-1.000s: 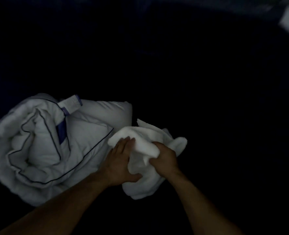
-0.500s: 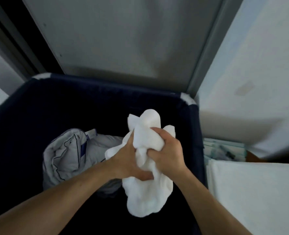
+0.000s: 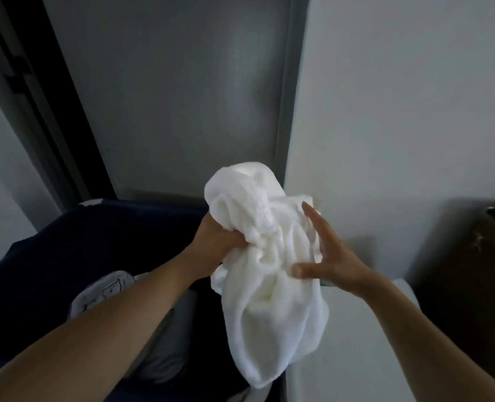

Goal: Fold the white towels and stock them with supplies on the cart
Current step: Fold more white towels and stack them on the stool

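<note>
my left hand (image 3: 217,245) grips the bunched white towel (image 3: 269,314); my right hand (image 3: 333,256), fingers spread, touches it beside that grip.

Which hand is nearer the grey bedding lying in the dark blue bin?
Left. The left hand grips the white towel over the bin, up and right of the bedding. The right hand, fingers spread at the towel's other side, is farther right, past the bin's edge.

- The left hand (image 3: 215,245) is gripping the towel (image 3: 269,300) with curled fingers, its forearm reaching forward.
- The right hand (image 3: 337,256) is holding its fingers spread, thumb touching the towel.
</note>
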Demonstrator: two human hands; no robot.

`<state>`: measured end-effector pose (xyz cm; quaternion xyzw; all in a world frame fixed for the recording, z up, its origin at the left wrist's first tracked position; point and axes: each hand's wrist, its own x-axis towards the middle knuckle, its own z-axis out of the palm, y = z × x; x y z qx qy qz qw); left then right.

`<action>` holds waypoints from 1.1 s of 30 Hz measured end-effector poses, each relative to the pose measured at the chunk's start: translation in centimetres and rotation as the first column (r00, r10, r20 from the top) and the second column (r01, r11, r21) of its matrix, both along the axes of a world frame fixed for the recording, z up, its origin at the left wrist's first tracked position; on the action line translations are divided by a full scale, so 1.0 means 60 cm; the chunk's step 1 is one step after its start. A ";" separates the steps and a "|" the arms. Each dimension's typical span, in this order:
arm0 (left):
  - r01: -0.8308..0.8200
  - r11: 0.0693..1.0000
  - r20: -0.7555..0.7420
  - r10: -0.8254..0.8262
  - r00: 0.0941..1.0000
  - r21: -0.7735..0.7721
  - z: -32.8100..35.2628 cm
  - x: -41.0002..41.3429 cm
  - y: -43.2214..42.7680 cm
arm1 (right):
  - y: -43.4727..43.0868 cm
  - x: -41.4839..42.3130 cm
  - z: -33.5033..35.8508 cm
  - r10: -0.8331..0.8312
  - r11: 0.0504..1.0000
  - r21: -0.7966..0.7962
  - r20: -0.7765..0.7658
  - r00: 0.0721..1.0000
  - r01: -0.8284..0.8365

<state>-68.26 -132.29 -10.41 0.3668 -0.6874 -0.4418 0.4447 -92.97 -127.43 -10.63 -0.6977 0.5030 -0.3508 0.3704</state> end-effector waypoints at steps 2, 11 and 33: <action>0.106 0.994 -0.015 -0.106 0.994 -0.012 0.024 -0.024 0.022 | 0.027 -0.011 -0.002 0.052 0.996 0.066 0.066 0.996 -0.056; 0.077 0.996 0.153 -0.067 0.986 -0.056 0.072 -0.116 0.096 | 0.094 -0.078 -0.015 -0.486 0.867 -0.077 0.075 0.870 0.492; -0.123 0.939 0.838 -0.220 0.499 0.320 -0.101 -0.293 0.107 | 0.192 -0.186 -0.326 0.037 0.926 0.238 -0.831 0.555 0.294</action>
